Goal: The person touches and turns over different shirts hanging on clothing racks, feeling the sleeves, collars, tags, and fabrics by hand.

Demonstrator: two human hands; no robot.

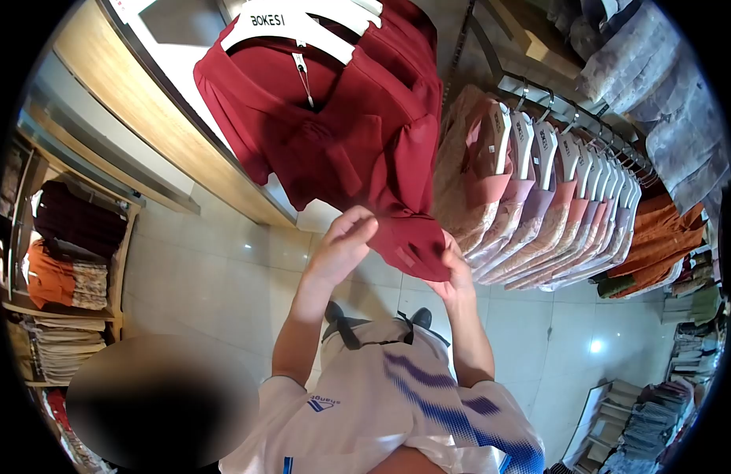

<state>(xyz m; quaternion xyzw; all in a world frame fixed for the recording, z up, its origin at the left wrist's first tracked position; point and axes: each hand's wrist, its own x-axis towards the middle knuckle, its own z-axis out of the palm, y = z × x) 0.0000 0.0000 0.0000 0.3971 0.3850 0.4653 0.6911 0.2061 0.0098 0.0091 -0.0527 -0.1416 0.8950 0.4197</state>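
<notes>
A dark red blouse [326, 150] hangs at the top centre on a white hanger [282, 28] lettered BOKESI, with a small tag on a string at its neck. One of its sleeves [409, 241] is drawn down toward me and spread between my hands. My left hand [342, 246] is closed at the sleeve's left edge, its thumb and fingers curled together. On the sleeve's right edge, my right hand [454, 272] grips the cloth between thumb and fingers. Behind the blouse, another dark red garment [409, 47] hangs on a second white hanger.
To the right, a rack holds several pink and lilac patterned garments [539, 205] on white hangers. Beyond them hang orange clothes [658, 245]. Shelves with folded clothes [69, 344] line the left side. Tiled floor [199, 268] lies below. A blurred oval hides the lower left.
</notes>
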